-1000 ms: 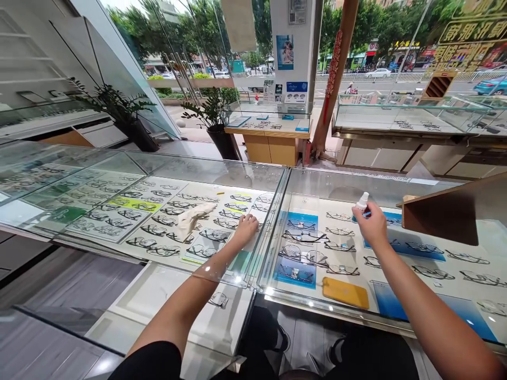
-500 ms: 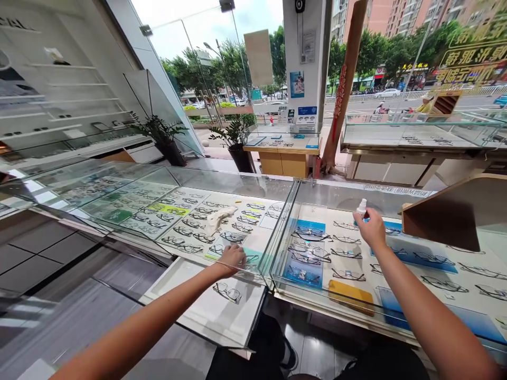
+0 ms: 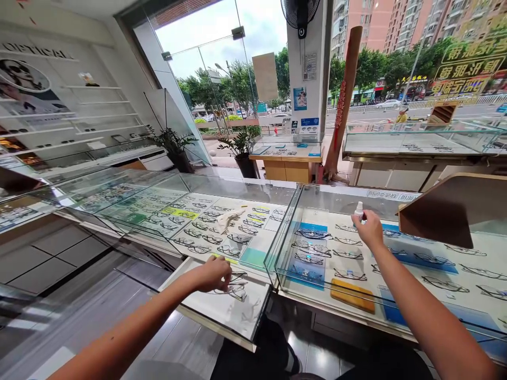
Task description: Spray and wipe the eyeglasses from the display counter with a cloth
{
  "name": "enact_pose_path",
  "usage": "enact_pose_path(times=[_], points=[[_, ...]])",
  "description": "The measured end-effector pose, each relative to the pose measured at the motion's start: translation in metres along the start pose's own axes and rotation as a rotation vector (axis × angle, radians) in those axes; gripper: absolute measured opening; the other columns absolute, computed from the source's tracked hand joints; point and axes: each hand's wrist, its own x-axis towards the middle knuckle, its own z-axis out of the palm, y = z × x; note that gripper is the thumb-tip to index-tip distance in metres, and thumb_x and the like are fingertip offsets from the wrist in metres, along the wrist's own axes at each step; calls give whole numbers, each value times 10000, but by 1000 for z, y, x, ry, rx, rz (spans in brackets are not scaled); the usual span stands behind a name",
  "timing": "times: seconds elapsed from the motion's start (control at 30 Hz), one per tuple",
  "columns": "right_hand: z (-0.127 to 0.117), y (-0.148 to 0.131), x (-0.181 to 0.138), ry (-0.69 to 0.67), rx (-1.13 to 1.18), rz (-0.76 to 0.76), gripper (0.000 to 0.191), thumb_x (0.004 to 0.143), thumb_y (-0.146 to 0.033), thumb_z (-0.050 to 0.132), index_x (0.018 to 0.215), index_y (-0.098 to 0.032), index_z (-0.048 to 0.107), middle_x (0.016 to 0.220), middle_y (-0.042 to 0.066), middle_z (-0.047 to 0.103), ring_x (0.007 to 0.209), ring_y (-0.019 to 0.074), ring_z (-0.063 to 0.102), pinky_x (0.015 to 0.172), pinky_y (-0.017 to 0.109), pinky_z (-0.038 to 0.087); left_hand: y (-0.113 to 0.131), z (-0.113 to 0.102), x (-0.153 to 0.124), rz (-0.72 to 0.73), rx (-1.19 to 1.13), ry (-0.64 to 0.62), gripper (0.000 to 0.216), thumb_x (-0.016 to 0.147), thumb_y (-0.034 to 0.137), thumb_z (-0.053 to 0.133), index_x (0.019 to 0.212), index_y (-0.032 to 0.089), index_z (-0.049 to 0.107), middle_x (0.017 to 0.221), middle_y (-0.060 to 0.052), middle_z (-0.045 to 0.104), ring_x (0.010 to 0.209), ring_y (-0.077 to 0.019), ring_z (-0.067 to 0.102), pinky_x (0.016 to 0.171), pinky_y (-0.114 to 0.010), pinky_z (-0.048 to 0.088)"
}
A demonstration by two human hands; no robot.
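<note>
Potted plant point(image 3: 242, 143), orange case point(image 3: 352, 296)

"OPTICAL" stands in grey capitals on the white wall point(image 3: 99, 58). Yellow Chinese characters on the window glass point(image 3: 469, 66) show mirrored.

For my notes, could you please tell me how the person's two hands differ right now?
Place: the left hand is low over the pulled-out drawer; the right hand is higher, above the glass counter. Hold: the left hand pinches glasses; the right hand grips a small white bottle. Both are bare.
</note>
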Motion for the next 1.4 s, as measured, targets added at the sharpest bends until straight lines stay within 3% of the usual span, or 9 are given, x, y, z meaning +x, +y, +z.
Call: enact_pose_path(times=[0.13,0.3,0.43,0.57,0.73,0.9,1.07,1.4], points=[[-1,-4,-1,11,6,9,275,898,-492,589,807,-238,532,815,41,567,797,236,496,678,337,335,16,-37,-25,29,32,9,55,831,291,816,854,249,788,1105,-62,762,1220,-313,578,1059,-436,329],[-1,-6,1,22,23,58,277,888,-491,603,802,-239,526,811,34,562,788,232,493,671,334,319,47,-116,-26,199,69,99,50,873,320,786,861,272,785,1080,-27,759,1195,-266,576,1093,-401,287],[-4,-8,3,27,51,66,278,881,-488,596,780,-242,514,807,38,565,794,238,497,681,337,326,94,-177,17,296,144,234,125,906,371,731,910,273,809,1098,-42,764,1195,-266,561,1073,-385,314],[-8,-11,5,30,103,94,281,880,-481,604,766,-246,502,811,34,565,802,237,505,698,341,343,147,-212,86,276,177,286,222,859,452,758,917,249,824,1056,-82,785,1199,-310,566,1056,-417,360],[-9,-10,9,53,105,117,291,895,-482,604,763,-248,494,803,24,553,794,230,508,700,338,355,196,-215,166,188,200,358,234,842,372,741,995,219,832,1149,-130,772,1218,-334,549,1072,-468,380],[-4,-9,12,55,111,119,294,898,-489,605,769,-247,500,800,22,553,784,227,510,691,333,355,211,-197,209,162,198,418,256,876,361,696,1049,224,825,1275,-137,715,1249,-332,529,1076,-466,386],[0,-11,14,39,115,114,293,897,-495,607,780,-243,512,817,25,568,800,227,518,697,334,358,211,-183,227,184,199,431,250,861,380,717,1026,229,828,1264,-147,702,1244,-338,526,1078,-475,379],[-4,-14,14,24,116,114,289,905,-493,606,790,-246,511,822,32,578,804,231,511,704,335,362,215,-173,232,235,145,428,236,855,371,720,982,199,819,1246,-171,695,1218,-354,518,1054,-484,381]])
